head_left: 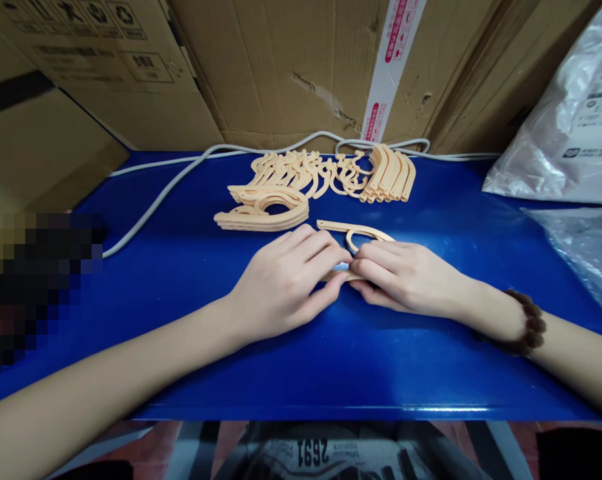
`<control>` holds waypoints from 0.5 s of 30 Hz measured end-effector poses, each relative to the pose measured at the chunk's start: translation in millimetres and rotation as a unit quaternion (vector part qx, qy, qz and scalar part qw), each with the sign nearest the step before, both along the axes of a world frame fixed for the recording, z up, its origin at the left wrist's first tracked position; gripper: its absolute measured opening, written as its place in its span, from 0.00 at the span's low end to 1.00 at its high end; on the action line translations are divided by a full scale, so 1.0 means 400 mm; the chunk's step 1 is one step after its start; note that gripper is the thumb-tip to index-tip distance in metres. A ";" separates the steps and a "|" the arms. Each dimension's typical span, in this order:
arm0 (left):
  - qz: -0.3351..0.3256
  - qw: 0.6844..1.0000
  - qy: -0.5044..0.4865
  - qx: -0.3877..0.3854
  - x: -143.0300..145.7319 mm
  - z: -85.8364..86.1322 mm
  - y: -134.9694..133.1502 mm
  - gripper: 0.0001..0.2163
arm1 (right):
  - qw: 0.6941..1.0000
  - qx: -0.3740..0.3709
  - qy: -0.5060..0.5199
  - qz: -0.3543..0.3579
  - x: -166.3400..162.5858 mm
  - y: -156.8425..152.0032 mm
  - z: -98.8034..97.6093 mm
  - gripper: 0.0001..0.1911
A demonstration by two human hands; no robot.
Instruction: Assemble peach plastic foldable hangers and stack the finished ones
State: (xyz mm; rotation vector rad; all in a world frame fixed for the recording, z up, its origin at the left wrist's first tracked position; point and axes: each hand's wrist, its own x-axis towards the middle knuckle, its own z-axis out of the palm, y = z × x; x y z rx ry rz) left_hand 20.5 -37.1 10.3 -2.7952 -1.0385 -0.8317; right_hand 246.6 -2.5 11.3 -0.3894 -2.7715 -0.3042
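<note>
Near the middle of the blue table, my left hand (285,280) and my right hand (411,277) meet, fingertips closed on a beige plastic hanger piece (327,275). My fingers cover most of it. Just beyond them shows a beige hanger arm (348,227) with a curved loop, running behind my right fingers; whether it joins the held piece I cannot tell. Behind my left hand is a stack of beige folding hangers (261,219). Farther back lie a row of small beige hanger hooks (288,170) and, to their right, several curved hanger arms (393,175) side by side.
A white cable (165,190) runs along the back and left of the blue table (301,373). Cardboard boxes (281,73) stand behind it. Plastic-wrapped packages (555,147) lie at the right. A blurred dark patch covers the left edge.
</note>
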 end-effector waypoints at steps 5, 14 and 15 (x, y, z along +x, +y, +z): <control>0.025 0.988 0.054 0.144 -0.020 0.028 -0.011 0.10 | 1.000 0.004 0.015 -0.006 -0.001 -0.001 0.001 0.09; 0.209 0.955 0.053 0.204 -0.068 0.094 0.014 0.22 | 0.999 0.031 0.000 -0.010 0.002 -0.005 0.005 0.09; 0.216 0.957 0.055 0.183 -0.069 0.090 0.024 0.22 | 0.999 0.036 0.001 -0.010 0.002 -0.005 0.005 0.08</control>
